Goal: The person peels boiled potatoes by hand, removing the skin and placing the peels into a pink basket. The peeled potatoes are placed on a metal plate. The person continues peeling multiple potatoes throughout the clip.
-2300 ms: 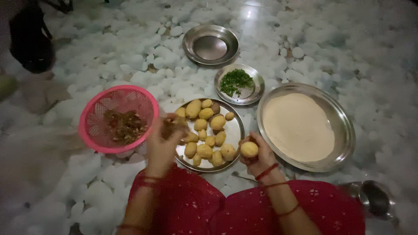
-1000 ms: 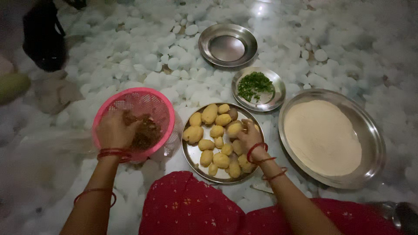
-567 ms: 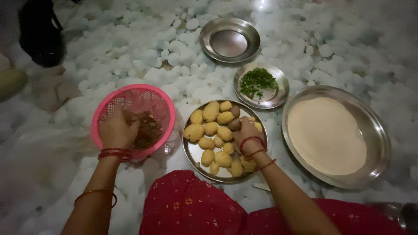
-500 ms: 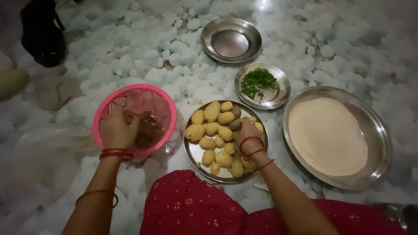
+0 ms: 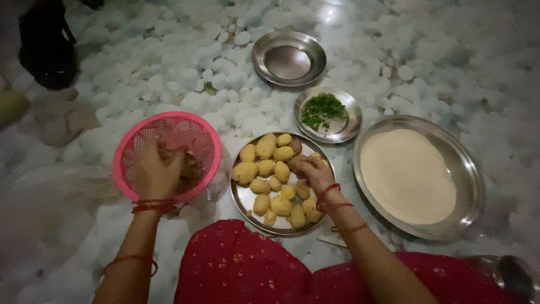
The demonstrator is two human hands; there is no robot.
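Potatoes (image 5: pixel 264 169), peeled and yellow, heaped on steel plate (image 5: pixel 242 197) on floor in front of knees; right hand (image 5: pixel 312 171) curled over plate's far side, seemingly closing on a darker unpeeled one, grip unclear in dim light; left hand (image 5: pixel 157 174) inside pink basket (image 5: pixel 129 149), fingers bent over brown peels there, likely dropping scraps.

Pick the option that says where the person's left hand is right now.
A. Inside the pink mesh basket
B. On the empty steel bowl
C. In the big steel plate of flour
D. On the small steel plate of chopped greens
A: the left hand reaches down into the pink mesh basket, over the dark scraps in it, while the right hand rests on the steel plate of peeled potatoes.
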